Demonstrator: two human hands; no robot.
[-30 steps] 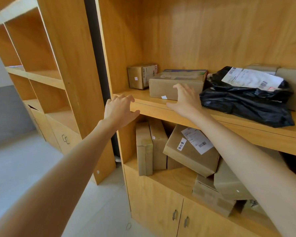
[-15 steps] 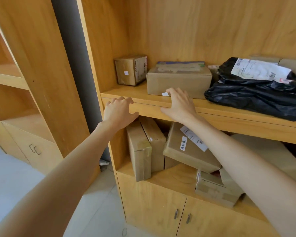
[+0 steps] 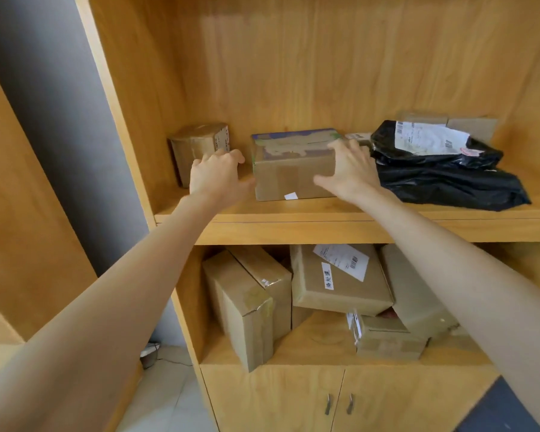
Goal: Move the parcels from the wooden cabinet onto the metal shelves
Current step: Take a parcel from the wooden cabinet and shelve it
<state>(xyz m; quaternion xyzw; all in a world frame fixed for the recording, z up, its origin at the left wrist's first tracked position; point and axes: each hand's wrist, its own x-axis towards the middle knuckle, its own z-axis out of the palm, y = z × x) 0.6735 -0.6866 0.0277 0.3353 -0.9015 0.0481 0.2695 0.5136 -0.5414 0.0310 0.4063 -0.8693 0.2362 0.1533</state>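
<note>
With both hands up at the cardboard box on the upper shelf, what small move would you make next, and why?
Probably close both hands onto the box's ends and draw it forward. The left hand sits at the left end of the cardboard box and the right hand at its right end, fingers spread; neither plainly grips yet. The black bag lies close on the right.

Upper shelf (image 3: pixel 325 213) of cabinet (image 3: pixel 262 73): cardboard boxes, four — two left (image 3: pixel 197 145) (image 3: pixel 290 169), two at back right (image 3: pixel 421 116) (image 3: pixel 471 127); black bags (image 3: pixel 443 169), apparently two, stacked. Below that shelf: cardboard boxes, five visible (image 3: pixel 243 310) (image 3: pixel 268 275) (image 3: pixel 340 282) (image 3: pixel 387 341) (image 3: pixel 415 294). Doors beneath: two; handles (image 3: pixel 328 404) (image 3: pixel 350 403), two.
</note>
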